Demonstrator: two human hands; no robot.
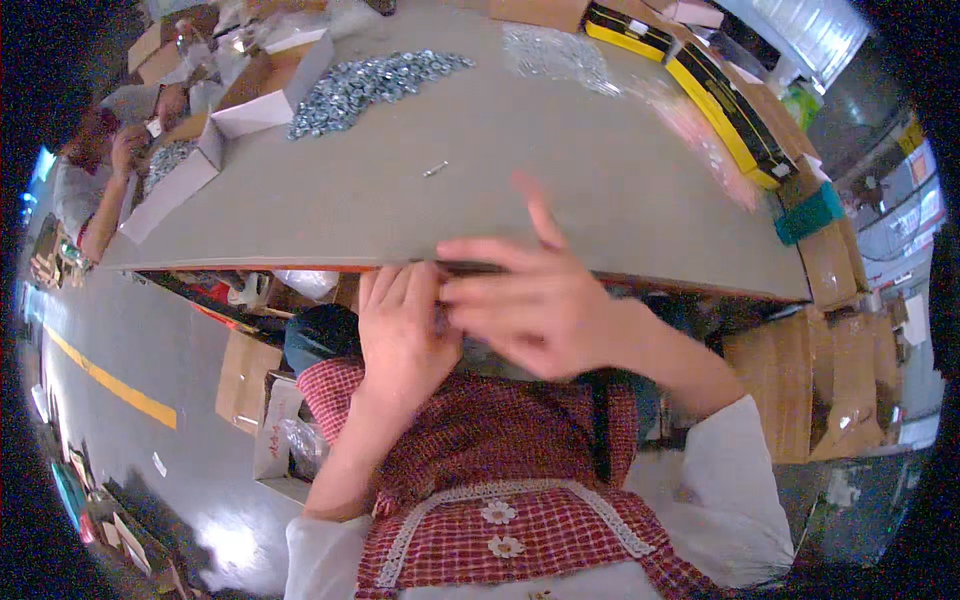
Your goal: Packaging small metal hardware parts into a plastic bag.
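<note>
Head view: two hands, left hand (405,325) and right hand (530,300), grips unclear, beside one table (400,215), one loose screw (434,169).

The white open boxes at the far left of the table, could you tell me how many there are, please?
2: one white box beside the heap of metal nuts, the other nearer the table's left edge, by a co-worker. More may be hidden in the clutter behind.

The table top (400,200) is matt grey board, smooth, with bright shiny metal nuts (370,85) heaped at its far side beside white matt cardboard boxes (270,95). A single small metal screw (435,169) lies near the table's middle. Below the near edge, brown cardboard cartons (800,385) look dull and creased, and the apron (500,470) is red checked woven cloth with white lace trim.
</note>
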